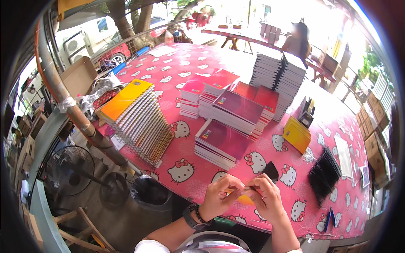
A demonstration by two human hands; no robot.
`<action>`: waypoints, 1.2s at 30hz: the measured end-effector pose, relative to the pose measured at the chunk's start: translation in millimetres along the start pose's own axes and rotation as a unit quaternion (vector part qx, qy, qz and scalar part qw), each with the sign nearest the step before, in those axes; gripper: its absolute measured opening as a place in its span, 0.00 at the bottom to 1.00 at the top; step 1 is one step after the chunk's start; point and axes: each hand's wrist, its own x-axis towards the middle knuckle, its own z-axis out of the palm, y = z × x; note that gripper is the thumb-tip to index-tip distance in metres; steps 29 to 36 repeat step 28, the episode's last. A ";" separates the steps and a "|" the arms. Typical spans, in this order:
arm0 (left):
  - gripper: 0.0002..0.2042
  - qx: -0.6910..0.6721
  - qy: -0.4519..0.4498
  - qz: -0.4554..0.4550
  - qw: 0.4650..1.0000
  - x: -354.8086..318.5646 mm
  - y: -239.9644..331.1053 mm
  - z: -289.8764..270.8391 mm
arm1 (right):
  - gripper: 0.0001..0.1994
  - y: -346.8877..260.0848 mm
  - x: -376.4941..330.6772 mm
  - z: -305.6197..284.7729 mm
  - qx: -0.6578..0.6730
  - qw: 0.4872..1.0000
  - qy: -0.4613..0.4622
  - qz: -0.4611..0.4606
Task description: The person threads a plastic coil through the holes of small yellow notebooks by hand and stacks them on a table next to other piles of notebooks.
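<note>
Near the table's front edge, my left hand (222,194) and my right hand (266,197) meet, fingertips pinched together. Whatever sits between the fingertips is too small to make out. Below them, partly hidden by the fingers, shows a small yellow-orange piece (246,200). Just beyond my right hand lies a flat black piece (271,172). Purple-covered books (223,141) are stacked beyond my hands. A bundle of black binding coils (324,175) rests to the right, with blue-handled pliers (330,220) nearer the edge.
Spiral notebooks with an orange cover (130,99) rise in a tall stack at left. Red-covered books (219,80) and tall coil-bound stacks (278,76) stand farther back. Small yellow notebooks (297,134) sit at right. A pole (84,122), bin (151,190) and fan (69,170) flank the pink-covered table (185,189).
</note>
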 end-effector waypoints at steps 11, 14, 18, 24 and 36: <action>0.08 0.109 -0.044 -0.020 0.993 2.8 19.9 -16.0 | 0.07 -1.9 5.0 10.2 -0.027 0.999 -0.001 -0.017; 0.14 0.185 -0.141 0.023 0.972 14.6 40.5 -28.1 | 0.15 -6.2 5.6 8.2 0.007 0.998 -0.066 0.002; 0.18 0.241 -0.004 0.095 0.966 42.8 87.7 -82.3 | 0.31 -10.9 15.6 10.5 0.033 0.992 0.069 -0.100; 0.20 0.317 0.337 0.124 0.878 96.1 126.9 -240.7 | 0.33 32.1 5.1 -25.4 -0.159 0.987 -0.003 -0.013; 0.26 0.571 0.279 0.000 0.772 84.3 89.5 -316.7 | 0.38 82.2 -11.1 -26.9 -0.300 0.927 -0.167 0.153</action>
